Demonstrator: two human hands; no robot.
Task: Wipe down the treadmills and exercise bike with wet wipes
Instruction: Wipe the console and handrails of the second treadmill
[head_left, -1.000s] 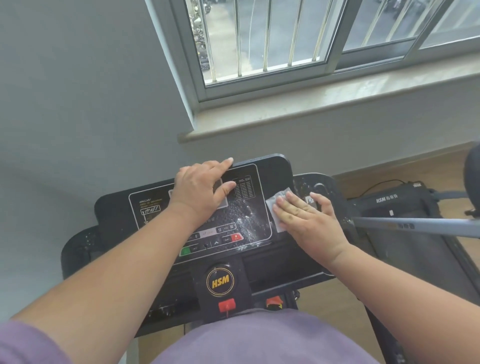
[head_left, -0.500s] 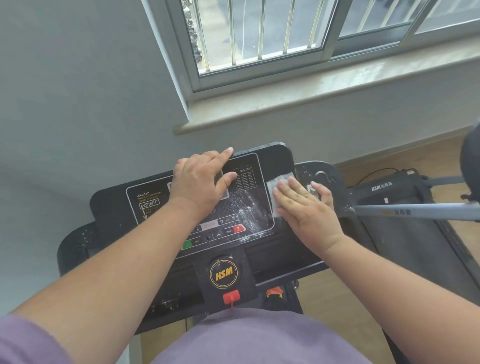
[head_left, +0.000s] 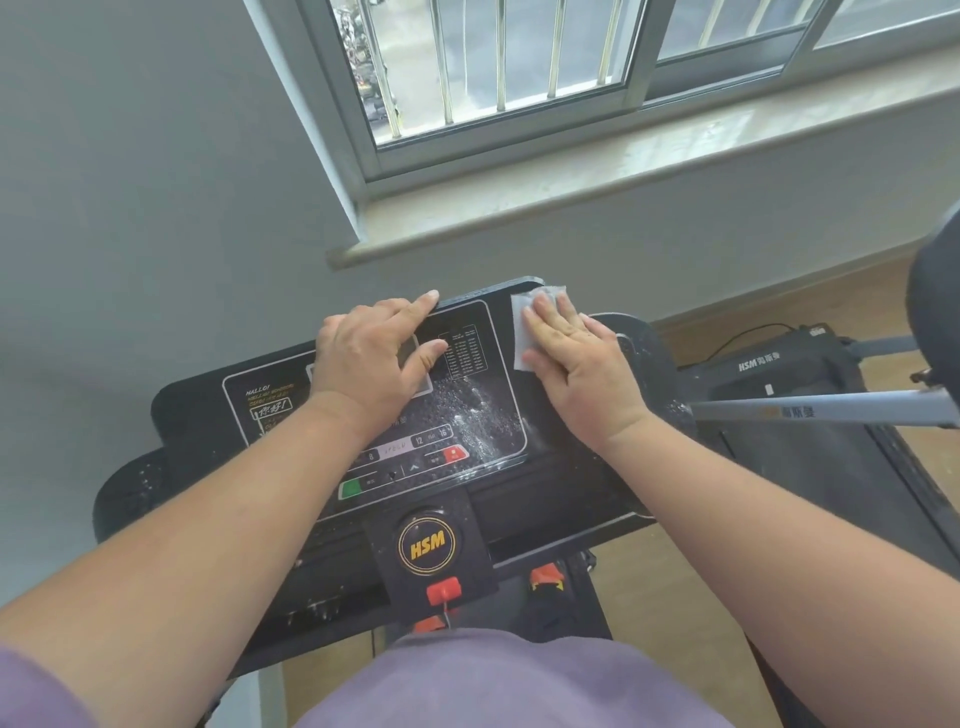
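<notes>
Item, treadmill console (head_left: 550, 499): black panel carrying a printed display face (head_left: 478, 405), green start key (head_left: 352, 488), red stop key (head_left: 455, 453) and round HSM badge (head_left: 427, 543); you are standing at it, facing a grey wall and a window sill (head_left: 649, 171). Item, wet wipe (head_left: 522, 332): white, lying flat at the console's far right corner, just right of the display face, and you are pressing it down under your right hand (head_left: 582, 364), fingers straight and held close together, palm on the panel. Item, left hand (head_left: 374, 358): you are resting it flat on the upper part of the display, fingers loosely spread, forefinger reaching the far edge, seemingly bracing. Item, moisture: beaded streaks are showing on the display's right half, while the wing-shaped left end (head_left: 135, 488) is showing pale specks. Step in hand, by judgement: you are wiping the console's upper right, with the left side probably not yet reached. Next move, by judgement: you are needing to draw the wipe along the far rim or back leftward across the face, lifting the bracing hand clear and going lightly over the keys. Item, second treadmill (head_left: 810, 415): standing to your right, apparently untouched.
</notes>
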